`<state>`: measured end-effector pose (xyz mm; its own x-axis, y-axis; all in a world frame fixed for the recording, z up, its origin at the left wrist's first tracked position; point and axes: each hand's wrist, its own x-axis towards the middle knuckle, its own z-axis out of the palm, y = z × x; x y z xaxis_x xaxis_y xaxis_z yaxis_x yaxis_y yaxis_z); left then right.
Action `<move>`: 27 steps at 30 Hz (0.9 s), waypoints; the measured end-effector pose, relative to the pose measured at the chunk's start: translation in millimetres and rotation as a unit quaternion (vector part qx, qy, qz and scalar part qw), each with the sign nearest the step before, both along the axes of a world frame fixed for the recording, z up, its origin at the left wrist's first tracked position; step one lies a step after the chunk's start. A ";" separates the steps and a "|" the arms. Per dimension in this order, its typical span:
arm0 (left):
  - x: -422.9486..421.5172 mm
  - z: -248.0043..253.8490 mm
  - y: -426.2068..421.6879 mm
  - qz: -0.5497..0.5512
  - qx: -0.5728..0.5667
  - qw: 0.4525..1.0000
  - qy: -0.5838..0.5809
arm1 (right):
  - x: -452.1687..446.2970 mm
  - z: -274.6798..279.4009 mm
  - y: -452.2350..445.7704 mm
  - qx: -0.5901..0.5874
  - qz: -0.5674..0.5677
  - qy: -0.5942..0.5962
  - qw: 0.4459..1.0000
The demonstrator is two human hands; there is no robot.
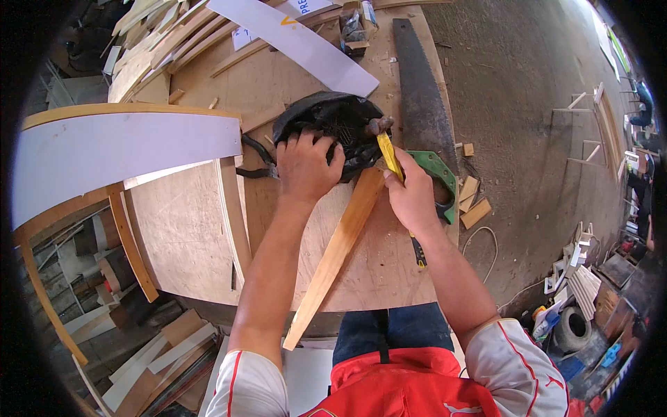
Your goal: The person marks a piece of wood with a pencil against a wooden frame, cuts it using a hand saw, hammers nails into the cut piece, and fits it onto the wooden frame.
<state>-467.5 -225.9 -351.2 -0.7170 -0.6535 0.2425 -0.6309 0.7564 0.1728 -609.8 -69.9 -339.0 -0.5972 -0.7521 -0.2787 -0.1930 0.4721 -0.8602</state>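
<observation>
Left hand point(304, 167): is resting on the black bag point(292, 118), fingers bending inside; cannot tell whether they are gripping anything.
Right hand point(411, 191): is holding the hammer point(388, 151) firmly by its yellow handle.
Hammer head: is sitting at the bag's right side.
Bag: is lying open on the bench point(392, 274).
Wood point(339, 243): is overhanging the bench's near edge.
Saw point(420, 90): is lying rightward.

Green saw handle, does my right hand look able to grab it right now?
Probably not yet: the green saw handle is close beside your right hand, but that hand is wrapped around the hammer.
</observation>
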 end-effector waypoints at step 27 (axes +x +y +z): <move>-28.5 -7.7 -9.0 0.020 -0.021 0.998 -0.056 | 2.1 -2.8 -2.0 -0.024 -0.003 0.010 1.000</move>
<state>-496.1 -234.9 -358.9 -0.7142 -0.6736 0.1904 -0.6746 0.7349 0.0693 -607.6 -71.9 -341.8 -0.6064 -0.7611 -0.2304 -0.2071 0.4309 -0.8783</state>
